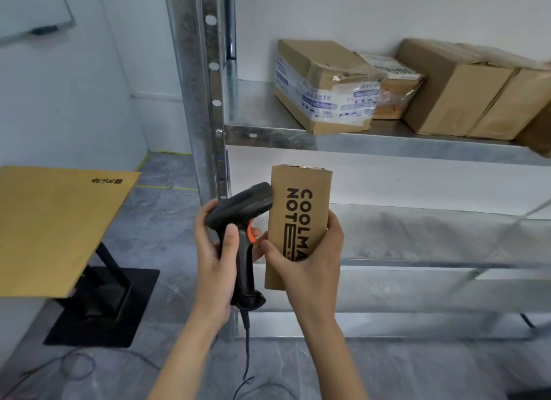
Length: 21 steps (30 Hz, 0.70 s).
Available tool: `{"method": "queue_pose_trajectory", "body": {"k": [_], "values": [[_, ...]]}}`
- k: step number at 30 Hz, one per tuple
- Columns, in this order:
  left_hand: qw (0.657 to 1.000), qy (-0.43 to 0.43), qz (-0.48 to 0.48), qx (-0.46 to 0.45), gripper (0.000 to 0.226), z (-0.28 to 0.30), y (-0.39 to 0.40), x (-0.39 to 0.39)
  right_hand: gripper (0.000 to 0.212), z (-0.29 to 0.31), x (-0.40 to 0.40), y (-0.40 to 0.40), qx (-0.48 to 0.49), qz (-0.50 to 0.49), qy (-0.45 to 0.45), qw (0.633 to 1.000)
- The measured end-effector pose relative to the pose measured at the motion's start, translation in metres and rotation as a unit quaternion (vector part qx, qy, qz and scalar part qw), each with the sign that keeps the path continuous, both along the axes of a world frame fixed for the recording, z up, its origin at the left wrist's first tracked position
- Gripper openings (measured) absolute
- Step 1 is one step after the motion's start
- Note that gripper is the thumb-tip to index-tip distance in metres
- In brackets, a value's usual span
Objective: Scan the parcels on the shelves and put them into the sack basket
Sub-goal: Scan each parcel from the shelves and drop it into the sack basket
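Below the shelf (387, 144) bearing parcels (325, 86): left hand (216, 250) grips scanner (241, 220), its head touching the box (298, 220) clasped upright by right hand (310, 259).

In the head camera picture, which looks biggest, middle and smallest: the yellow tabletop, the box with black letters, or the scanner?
1. Yellow tabletop, by far the largest.
2. Box, held in the right hand.
3. Scanner, held in the left hand, a bit smaller than the box.
The box and scanner are close to the camera, so their real sizes are unsure.
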<state>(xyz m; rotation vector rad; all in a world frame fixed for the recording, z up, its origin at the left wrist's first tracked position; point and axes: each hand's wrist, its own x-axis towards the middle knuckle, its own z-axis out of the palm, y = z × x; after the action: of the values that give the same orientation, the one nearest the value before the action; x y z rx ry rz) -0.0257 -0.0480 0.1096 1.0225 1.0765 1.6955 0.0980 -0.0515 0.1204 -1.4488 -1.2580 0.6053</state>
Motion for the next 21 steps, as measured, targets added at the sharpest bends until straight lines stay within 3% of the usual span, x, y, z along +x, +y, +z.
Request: {"method": "queue_pose_trajectory", "body": {"k": [5,10,15,21], "values": [[0.998,-0.024,0.059,-0.021,0.045,-0.009,-0.006,0.008,0.087,-0.011,0.01,0.001,-0.014,-0.02,0.009,1.0],[0.993,-0.1,0.047,-0.036,0.052,-0.016,-0.002,0.005,0.097,-0.022,0.019,-0.002,0.023,0.001,0.113,0.993],[0.993,-0.1,0.006,-0.061,0.053,-0.024,-0.004,0.007,0.067,-0.03,0.022,-0.004,0.033,0.023,0.165,0.985],[0.998,-0.046,0.019,-0.049,0.045,-0.022,-0.006,0.008,0.068,-0.032,0.024,0.0,0.053,0.068,0.146,0.985]]}}
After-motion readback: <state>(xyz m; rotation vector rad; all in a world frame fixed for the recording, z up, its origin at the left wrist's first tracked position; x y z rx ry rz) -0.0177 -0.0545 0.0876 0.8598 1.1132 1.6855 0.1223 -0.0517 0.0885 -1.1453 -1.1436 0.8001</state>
